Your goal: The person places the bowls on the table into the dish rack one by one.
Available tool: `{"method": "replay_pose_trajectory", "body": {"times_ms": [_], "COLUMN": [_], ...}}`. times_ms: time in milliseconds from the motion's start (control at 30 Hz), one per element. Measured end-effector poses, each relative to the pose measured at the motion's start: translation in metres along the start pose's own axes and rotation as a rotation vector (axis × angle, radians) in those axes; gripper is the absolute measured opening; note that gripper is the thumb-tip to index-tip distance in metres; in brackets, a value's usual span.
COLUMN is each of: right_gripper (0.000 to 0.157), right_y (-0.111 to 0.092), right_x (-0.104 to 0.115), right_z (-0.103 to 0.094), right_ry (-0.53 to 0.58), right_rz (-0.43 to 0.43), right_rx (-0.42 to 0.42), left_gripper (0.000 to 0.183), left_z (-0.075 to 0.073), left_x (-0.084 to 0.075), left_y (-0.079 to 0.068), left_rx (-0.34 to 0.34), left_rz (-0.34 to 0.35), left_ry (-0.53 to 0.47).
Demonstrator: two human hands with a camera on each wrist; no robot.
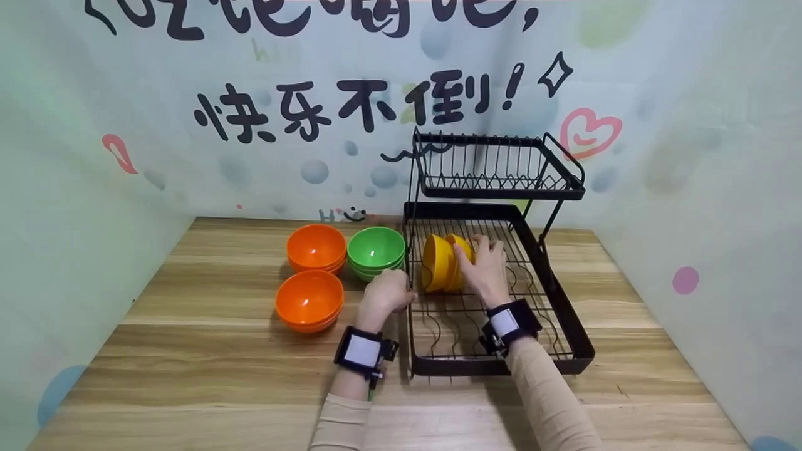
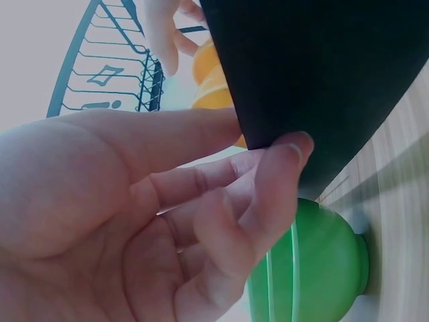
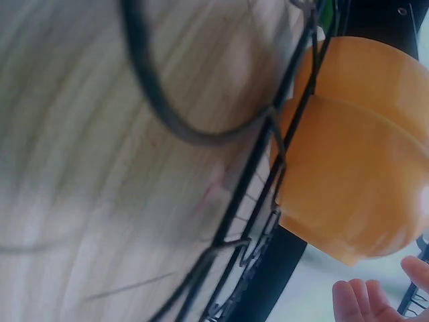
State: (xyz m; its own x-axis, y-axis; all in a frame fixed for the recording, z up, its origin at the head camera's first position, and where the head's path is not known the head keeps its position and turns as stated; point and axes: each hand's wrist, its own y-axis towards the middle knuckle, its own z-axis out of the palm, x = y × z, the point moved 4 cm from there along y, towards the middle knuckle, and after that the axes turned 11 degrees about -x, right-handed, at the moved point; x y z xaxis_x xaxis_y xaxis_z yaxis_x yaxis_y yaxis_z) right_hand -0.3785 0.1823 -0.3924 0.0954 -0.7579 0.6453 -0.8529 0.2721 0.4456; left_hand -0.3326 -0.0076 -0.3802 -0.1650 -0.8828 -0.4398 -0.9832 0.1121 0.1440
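Observation:
Two yellow bowls (image 1: 437,266) stand on edge, nested together, in the lower tier of a black two-tier dish rack (image 1: 501,366). At their right side is my right hand (image 1: 489,272), its thumb near the rim in the head view. The right wrist view shows its fingers (image 3: 362,302) apart from the yellow bowls (image 3: 362,161) and loosely extended. My left hand (image 1: 385,294) pinches the rack's left side wall (image 2: 315,74) between thumb and fingers. Close by the left hand sits a stack of green bowls (image 1: 376,247).
Two stacks of orange bowls stand left of the rack, a back stack (image 1: 316,247) and a front stack (image 1: 310,297). The rack's upper tier (image 1: 501,193) overhangs the back of the lower one. A printed cloth (image 1: 282,175) surrounds the wooden table (image 1: 207,376).

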Motion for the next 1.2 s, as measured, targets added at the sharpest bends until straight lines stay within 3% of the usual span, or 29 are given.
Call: {"method": "replay_pose_trajectory", "body": {"times_ms": [267,400,500,600,733,867,1033,1200], "right_gripper": [0.051,0.047,0.044,0.042,0.039,0.038,0.037,0.036], "right_y": [0.0,0.0,-0.001,-0.001,-0.001,0.0,0.0,-0.001], "right_x": [0.002,0.004,0.007,0.008,0.008,0.008,0.008,0.009], "right_z": [-0.006,-0.009,-0.01,-0.01,-0.01,-0.01,-0.009,-0.009], "right_ry": [0.053,0.078,0.092,0.095,0.097,0.094,0.08,0.074], "right_rz": [-0.005,-0.027,-0.045,-0.063,-0.068,-0.068,-0.077,-0.084], "right_rx": [0.005,-0.021,-0.039,-0.047,-0.052,-0.058,-0.063,-0.063], "left_gripper": [0.022,0.021,0.023,0.021,0.014,0.019,0.029,0.031], "left_z": [0.002,0.003,0.002,0.002,0.003,0.005,0.008,0.008], "left_x": [-0.001,-0.001,-0.001,0.001,0.002,0.007,0.017,0.024], "left_y": [0.002,0.003,0.004,0.006,0.009,0.015,0.02,0.026], "left_rx": [0.0,-0.035,-0.109,-0.237,-0.439,-0.588,-0.65,-0.603], "left_rz": [-0.013,-0.007,0.01,0.057,0.175,0.276,0.309,0.286], "left_ry": [0.0,0.001,0.0,0.012,0.037,0.07,0.117,0.149]}}
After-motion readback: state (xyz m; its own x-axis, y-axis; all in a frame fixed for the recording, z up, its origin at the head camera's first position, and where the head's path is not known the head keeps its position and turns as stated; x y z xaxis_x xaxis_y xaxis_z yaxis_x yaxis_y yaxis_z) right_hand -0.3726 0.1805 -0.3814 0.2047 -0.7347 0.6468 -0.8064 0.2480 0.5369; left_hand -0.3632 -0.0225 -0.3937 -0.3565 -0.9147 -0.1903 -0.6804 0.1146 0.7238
